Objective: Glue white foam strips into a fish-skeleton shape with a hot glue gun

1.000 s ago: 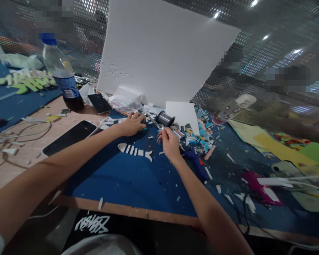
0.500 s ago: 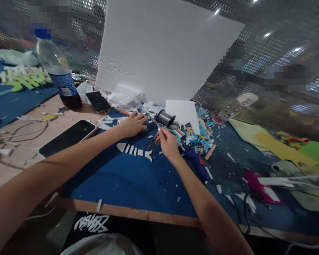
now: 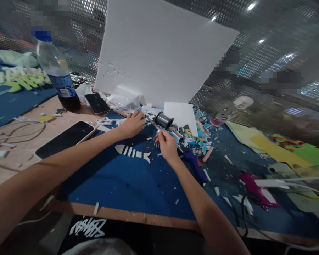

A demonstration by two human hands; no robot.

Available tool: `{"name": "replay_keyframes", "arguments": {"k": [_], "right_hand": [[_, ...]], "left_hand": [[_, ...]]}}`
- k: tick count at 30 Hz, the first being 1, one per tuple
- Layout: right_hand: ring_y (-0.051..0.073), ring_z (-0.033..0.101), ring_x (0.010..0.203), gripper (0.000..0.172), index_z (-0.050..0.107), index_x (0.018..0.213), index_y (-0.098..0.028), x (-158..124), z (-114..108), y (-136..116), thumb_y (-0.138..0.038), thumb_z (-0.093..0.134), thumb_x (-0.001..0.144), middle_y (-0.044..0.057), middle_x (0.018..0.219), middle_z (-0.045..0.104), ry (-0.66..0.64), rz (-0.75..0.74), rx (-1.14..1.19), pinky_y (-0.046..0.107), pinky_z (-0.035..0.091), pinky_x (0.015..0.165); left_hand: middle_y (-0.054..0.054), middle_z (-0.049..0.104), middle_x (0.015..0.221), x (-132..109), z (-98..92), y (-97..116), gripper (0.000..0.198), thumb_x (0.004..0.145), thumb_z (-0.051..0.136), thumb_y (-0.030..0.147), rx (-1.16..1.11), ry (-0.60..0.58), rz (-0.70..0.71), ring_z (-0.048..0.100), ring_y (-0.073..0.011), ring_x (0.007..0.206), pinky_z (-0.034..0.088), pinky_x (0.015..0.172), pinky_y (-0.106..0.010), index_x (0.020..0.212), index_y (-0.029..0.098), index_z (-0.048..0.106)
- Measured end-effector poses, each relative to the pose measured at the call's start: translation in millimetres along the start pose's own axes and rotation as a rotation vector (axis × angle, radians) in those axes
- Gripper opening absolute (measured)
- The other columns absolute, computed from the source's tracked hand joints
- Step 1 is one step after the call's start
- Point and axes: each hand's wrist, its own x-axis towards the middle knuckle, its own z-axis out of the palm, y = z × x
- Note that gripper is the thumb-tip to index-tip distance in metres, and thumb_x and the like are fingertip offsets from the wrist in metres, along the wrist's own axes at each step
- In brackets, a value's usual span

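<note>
My left hand (image 3: 132, 124) rests on the blue mat (image 3: 122, 180) with its fingers curled together at the far tip of a thin metal tool (image 3: 151, 122). What those fingers grip is hidden. My right hand (image 3: 166, 144) pinches the near end of that tool. Just beyond it stands a spool of silvery wire (image 3: 164, 120). A white fish-skeleton cut-out (image 3: 133, 153) lies on the mat between my forearms.
A big white foam board (image 3: 159, 53) leans at the back, a small white card (image 3: 183, 115) before it. Coloured scraps (image 3: 199, 136), a blue glue gun (image 3: 195, 163) and a pink one (image 3: 256, 184) lie right. A bottle (image 3: 55, 71) and two phones (image 3: 65, 139) (image 3: 98, 102) sit left.
My left hand's fingers have curled in from lying flatter on the mat. My right hand has stayed at the tool, shifting slightly. The view has drifted a little.
</note>
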Motion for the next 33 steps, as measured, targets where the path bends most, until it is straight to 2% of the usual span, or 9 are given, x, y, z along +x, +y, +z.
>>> {"name": "replay_keyframes", "arguments": {"k": [5,8,11,16,20,26,29,33], "right_hand": [[0.016,0.053,0.05,0.034,0.051,0.067,-0.023,-0.4,-0.6,-2.1,-0.044,0.039,0.09,0.0,0.055,0.054,0.003,-0.025,-0.014,0.028,0.043,0.053],[0.016,0.052,0.048,0.034,0.051,0.066,-0.023,-0.8,-0.7,-3.2,-0.045,0.041,0.09,0.0,0.053,0.053,-0.006,-0.042,-0.024,0.028,0.042,0.052],[0.016,0.052,0.048,0.035,0.051,0.065,-0.023,-1.4,-1.0,-5.8,-0.044,0.04,0.09,0.0,0.053,0.054,-0.019,-0.069,-0.053,0.029,0.041,0.053],[0.016,0.053,0.048,0.033,0.05,0.064,-0.023,-1.9,-1.8,-9.0,-0.039,0.04,0.091,0.0,0.053,0.054,-0.033,-0.073,-0.086,0.029,0.042,0.055],[0.016,0.053,0.049,0.033,0.051,0.064,-0.023,-1.8,-2.0,-7.6,-0.04,0.041,0.09,0.0,0.054,0.054,-0.019,-0.069,-0.075,0.028,0.041,0.054],[0.016,0.054,0.048,0.034,0.05,0.065,-0.022,-1.8,-1.9,-6.1,-0.039,0.038,0.092,0.0,0.053,0.054,-0.033,-0.062,-0.081,0.028,0.043,0.053],[0.015,0.054,0.048,0.035,0.051,0.066,-0.022,-1.6,-1.6,-5.6,-0.04,0.037,0.092,0.0,0.054,0.054,-0.026,-0.073,-0.075,0.028,0.044,0.053],[0.014,0.054,0.048,0.036,0.052,0.067,-0.021,-1.3,-1.0,-4.7,-0.043,0.038,0.092,0.0,0.054,0.054,0.009,-0.083,-0.046,0.027,0.044,0.052]], "left_hand": [[-0.015,0.054,0.101,2.3,3.8,-4.5,0.027,0.091,0.035,0.02,-0.074,0.098,-0.047,0.046,-0.026,0.094,0.04,0.08,-0.04,0.087,0.012,0.06],[-0.014,0.054,0.099,2.6,4.3,-6.4,0.027,0.09,0.035,0.018,-0.074,0.181,-0.02,0.046,-0.0241,0.091,0.039,0.082,-0.04,0.086,0.012,0.061],[-0.013,0.054,0.099,2.5,3.6,-8.2,0.026,0.089,0.035,0.017,-0.073,0.209,0.003,0.047,-0.0235,0.09,0.039,0.083,-0.039,0.084,0.013,0.061],[-0.011,0.055,0.09,5.1,6.9,-13.4,0.023,0.088,0.042,0.022,-0.186,0.144,-0.039,0.049,-0.0218,0.086,0.039,0.083,-0.038,0.074,0.014,0.058],[-0.008,0.057,0.084,7.5,11.2,-15.1,0.015,0.086,0.044,0.015,-0.308,0.06,-0.102,0.052,-0.0197,0.084,0.041,0.082,-0.034,0.078,0.013,0.056],[-0.01,0.058,0.088,5.7,6.8,-11.2,0.016,0.086,0.04,0.014,-0.3,0.076,-0.118,0.052,-0.0208,0.086,0.041,0.08,-0.035,0.084,0.013,0.056],[-0.009,0.058,0.084,5.6,0.5,-10.7,0.014,0.081,0.047,0.015,-0.377,0.043,-0.161,0.052,-0.0217,0.085,0.04,0.081,-0.036,0.075,0.014,0.059],[-0.007,0.058,0.073,7.9,-5.6,-10.2,0.01,0.074,0.055,0.015,-0.535,0.002,-0.293,0.053,-0.0187,0.074,0.039,0.075,-0.034,0.065,0.014,0.059]]}}
